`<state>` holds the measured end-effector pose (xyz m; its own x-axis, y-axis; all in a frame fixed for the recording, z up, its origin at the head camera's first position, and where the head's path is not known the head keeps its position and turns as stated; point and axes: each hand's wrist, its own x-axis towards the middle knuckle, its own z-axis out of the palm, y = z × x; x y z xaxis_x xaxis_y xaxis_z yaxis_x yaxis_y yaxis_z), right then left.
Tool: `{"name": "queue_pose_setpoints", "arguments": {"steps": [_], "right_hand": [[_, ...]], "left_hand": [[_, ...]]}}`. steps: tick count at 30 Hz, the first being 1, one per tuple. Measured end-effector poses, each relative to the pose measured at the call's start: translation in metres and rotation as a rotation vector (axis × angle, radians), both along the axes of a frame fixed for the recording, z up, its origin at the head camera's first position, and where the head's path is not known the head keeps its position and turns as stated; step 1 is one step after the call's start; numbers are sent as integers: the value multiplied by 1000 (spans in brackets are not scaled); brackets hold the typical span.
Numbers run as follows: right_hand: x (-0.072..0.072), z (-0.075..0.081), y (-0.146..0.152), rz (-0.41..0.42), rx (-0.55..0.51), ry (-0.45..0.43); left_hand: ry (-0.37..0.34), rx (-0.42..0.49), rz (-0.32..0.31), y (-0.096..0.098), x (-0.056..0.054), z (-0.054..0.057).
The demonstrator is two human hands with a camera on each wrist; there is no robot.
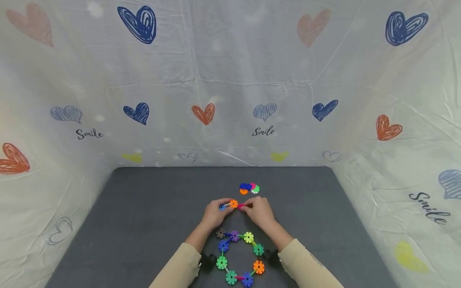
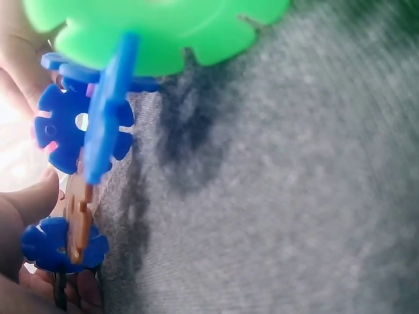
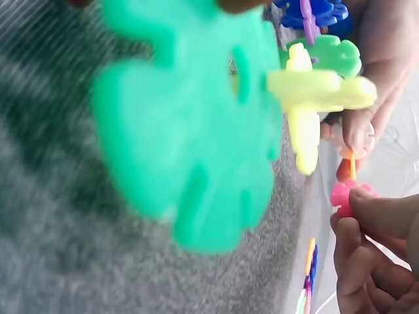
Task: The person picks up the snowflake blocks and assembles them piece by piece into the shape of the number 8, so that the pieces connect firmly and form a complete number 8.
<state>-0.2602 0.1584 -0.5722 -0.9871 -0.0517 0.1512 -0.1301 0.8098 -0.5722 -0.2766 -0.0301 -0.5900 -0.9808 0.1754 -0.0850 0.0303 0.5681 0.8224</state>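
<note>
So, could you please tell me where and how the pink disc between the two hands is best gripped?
I'd pinch the pink disc by its right rim, coming from the right, squeezing its two faces: it looks thin, and the orange disc sits close at its left, likely leaving little room there.

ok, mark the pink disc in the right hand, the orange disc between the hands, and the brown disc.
Pink disc (image 3: pixel 341 195): right wrist view, on its uncovered notched rim.
Orange disc (image 1: pixel 233 204): head view, middle of its face.
Brown disc (image 1: pixel 220 233): head view, middle of its face.
</note>
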Motion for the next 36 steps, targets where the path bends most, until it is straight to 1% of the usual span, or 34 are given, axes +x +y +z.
{"name": "queue_pose_setpoints", "arguments": {"steps": [2,7,10,13,17,19,21,24,28,30,32,34,36], "right_hand": [[-1,0,-3,-5,16,20],[-3,1,-7,-21,28,29],[-4,1,-9,-40,28,71],[-4,1,-10,-39,45,157],[-6,2,-11,-19,73,272],[-8,3,-10,-12,73,299],[-10,4,-9,-6,61,305],[-10,5,-7,33,60,330],[-10,8,-7,89,78,402],[-10,9,-8,102,108,448],[-10,9,-9,112,141,487],[-9,9,-11,118,166,516],[-9,9,-11,118,178,519]], "left_hand": [[-2,24,15,0,-1,0],[-27,134,66,0,-4,3],[-40,166,81,1,-7,5],[-40,147,92,2,-9,8],[-8,104,110,4,-10,17],[1,91,120,5,-10,21],[-2,85,126,6,-10,24],[-18,88,120,7,-9,26],[-35,114,107,7,-7,28],[-35,121,104,7,-6,29],[-16,103,97,7,-5,30],[24,76,85,8,-5,32],[64,51,72,8,-4,35]]}}
